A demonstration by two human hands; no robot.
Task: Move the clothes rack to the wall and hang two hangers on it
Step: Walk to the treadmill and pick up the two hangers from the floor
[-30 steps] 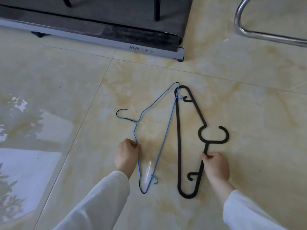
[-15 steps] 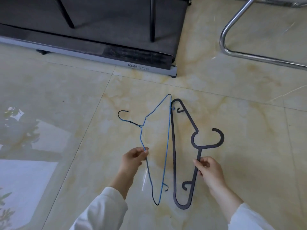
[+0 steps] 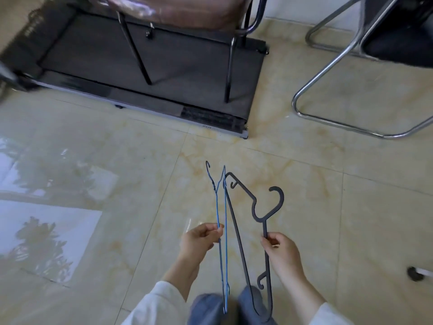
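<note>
My left hand (image 3: pixel 199 242) pinches the thin blue wire hanger (image 3: pixel 225 219) by one arm; it hangs edge-on above the floor, hook pointing away from me. My right hand (image 3: pixel 282 250) grips the black plastic hanger (image 3: pixel 255 205) on its upper arm just below the hook, which curls to the right. Both hangers are off the floor and nearly side by side, their far tips close together. Their lower ends reach down over my knees (image 3: pixel 232 308). No clothes rack is clearly in view.
A dark treadmill (image 3: pixel 150 73) lies across the floor ahead, with a black-legged chair (image 3: pixel 178 10) standing on its belt. A chrome-framed chair (image 3: pixel 328 66) stands at the right. A small dark caster (image 3: pixel 413 273) sits at the right edge. Glossy beige tiles (image 3: pixel 93 160) lie around me.
Both hangers lay flat on the floor under my hands; now they are lifted off it. The blue one has turned edge-on. The view has risen and pulled back.
</note>
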